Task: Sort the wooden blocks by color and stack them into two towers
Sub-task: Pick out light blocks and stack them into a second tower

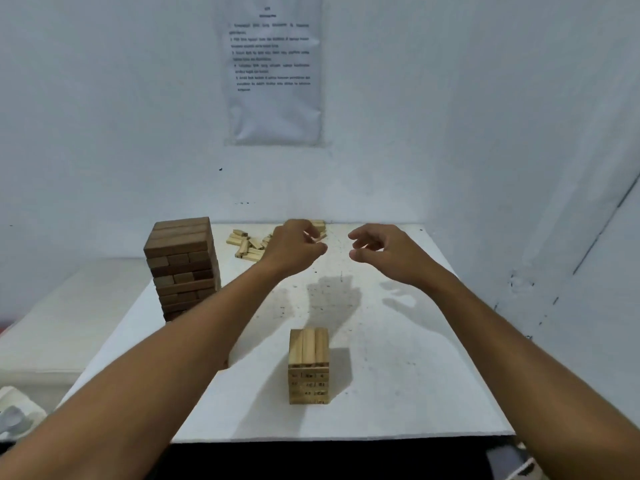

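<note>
A flat white table [398,358], its surface matte and speckled with small dark marks, is seen from above and in front. Near its left edge a tall tower of dark brown blocks [183,268] is stacked; the blocks are smooth rectangular bars laid in crossed layers, three to a layer, and some are slightly out of line so that the side looks uneven. Toward the middle of the near edge a shorter tower of pale blocks [308,365] is built in the same crossed manner; its top layer shows three long light-wood bars side by side, and small dark printed marks are seen on the block ends facing the camera. Along the far edge, left of centre, loose pale blocks [247,245] are scattered in a low heap, some lying across others.

Both bare forearms are stretched out over the table. The left hand [294,247] is held above the right end of the heap, its fingers curled inward; whether a block is pinched in them cannot be told. The right hand [381,251] is held in the air just beside it, near the far edge, with fingers loosely curled, thumb apart from them and nothing gripped.

On the white wall behind the table a creased printed sheet [275,71] is fixed, its text too blurred to be read
</note>
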`<state>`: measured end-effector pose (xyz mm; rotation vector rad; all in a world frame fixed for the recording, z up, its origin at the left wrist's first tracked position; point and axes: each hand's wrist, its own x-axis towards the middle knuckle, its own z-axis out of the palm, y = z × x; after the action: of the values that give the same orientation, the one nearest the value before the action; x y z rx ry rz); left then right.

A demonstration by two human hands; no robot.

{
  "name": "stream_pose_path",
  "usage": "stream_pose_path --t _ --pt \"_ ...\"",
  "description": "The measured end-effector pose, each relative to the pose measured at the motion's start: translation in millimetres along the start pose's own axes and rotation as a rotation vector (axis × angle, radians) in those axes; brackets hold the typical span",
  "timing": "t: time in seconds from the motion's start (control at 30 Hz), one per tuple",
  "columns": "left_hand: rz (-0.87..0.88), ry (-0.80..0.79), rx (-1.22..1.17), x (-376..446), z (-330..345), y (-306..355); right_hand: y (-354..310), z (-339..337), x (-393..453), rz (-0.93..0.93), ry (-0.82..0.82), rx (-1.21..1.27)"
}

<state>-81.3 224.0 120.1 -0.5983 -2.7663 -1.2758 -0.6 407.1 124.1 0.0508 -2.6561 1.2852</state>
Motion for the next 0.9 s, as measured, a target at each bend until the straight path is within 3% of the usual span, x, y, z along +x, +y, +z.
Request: stream_pose_path --t 0.27,0.53,0.73,0.9 --pt "-0.199 -0.016 0.276 107 30 -54 63 16 101 0.047 -0.07 -0.072" --pt "-0.153 -0.049 0.815 153 64 -100 113 75 198 -0.029 -0.146 -0.253" --pt "-0.108 0.098 0.851 151 79 -123 125 102 224 -0.1 -0.259 -0.543" --pt "-0.022 0.1 0.882 147 77 -124 133 106 212 -0.218 -0.109 -0.729"
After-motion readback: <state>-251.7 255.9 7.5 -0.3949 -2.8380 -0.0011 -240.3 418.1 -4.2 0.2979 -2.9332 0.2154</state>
